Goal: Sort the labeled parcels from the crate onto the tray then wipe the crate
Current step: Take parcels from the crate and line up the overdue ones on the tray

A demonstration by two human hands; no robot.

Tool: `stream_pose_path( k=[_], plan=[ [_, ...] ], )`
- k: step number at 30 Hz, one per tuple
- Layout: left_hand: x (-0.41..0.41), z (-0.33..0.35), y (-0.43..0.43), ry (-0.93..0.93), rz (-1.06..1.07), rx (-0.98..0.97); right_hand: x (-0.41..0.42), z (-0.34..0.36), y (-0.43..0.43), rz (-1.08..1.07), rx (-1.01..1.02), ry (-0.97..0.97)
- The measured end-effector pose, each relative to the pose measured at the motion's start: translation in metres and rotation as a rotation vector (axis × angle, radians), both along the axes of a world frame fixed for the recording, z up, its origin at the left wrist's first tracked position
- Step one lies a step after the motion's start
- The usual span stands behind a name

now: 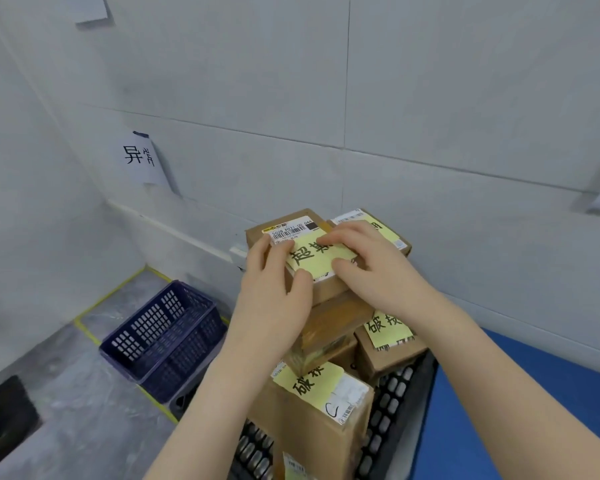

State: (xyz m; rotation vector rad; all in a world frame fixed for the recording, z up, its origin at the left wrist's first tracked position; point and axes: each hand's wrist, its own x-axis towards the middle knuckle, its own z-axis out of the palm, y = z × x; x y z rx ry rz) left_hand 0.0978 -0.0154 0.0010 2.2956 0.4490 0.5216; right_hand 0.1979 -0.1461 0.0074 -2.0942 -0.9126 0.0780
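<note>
Several brown cardboard parcels with yellow handwritten labels are piled in a black slotted crate at the lower middle. On top of the pile lies a small parcel with a yellow note and a barcode sticker. My left hand grips its left side, thumb on the near edge. My right hand holds its right side, fingers spread over the yellow note. Another labeled parcel sits just behind it. Two more labeled parcels lie lower in the pile.
A dark blue slotted basket stands on the grey floor to the left, inside a yellow taped square. A paper sign hangs on the white tiled wall. A blue surface lies at the right. A dark object sits at the far left.
</note>
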Motion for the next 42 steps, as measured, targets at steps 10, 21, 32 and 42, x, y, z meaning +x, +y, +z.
stream_pose_path(
  k=[10, 21, 32, 42],
  plan=[
    [-0.041, 0.029, -0.053, -0.263, -0.168, 0.179, -0.068, 0.02, -0.073, -0.122, 0.226, -0.147],
    [-0.053, 0.02, -0.197, -0.405, -0.579, 0.18, -0.14, 0.013, -0.247, -0.44, 0.191, -0.342],
    [-0.126, 0.005, -0.425, -0.454, -0.684, 0.149, -0.234, -0.002, -0.474, -0.559, 0.155, -0.407],
    [-0.158, 0.003, -0.544, -0.498, -0.816, 0.107, -0.287, -0.002, -0.593, -0.671, 0.108, -0.445]
  ],
)
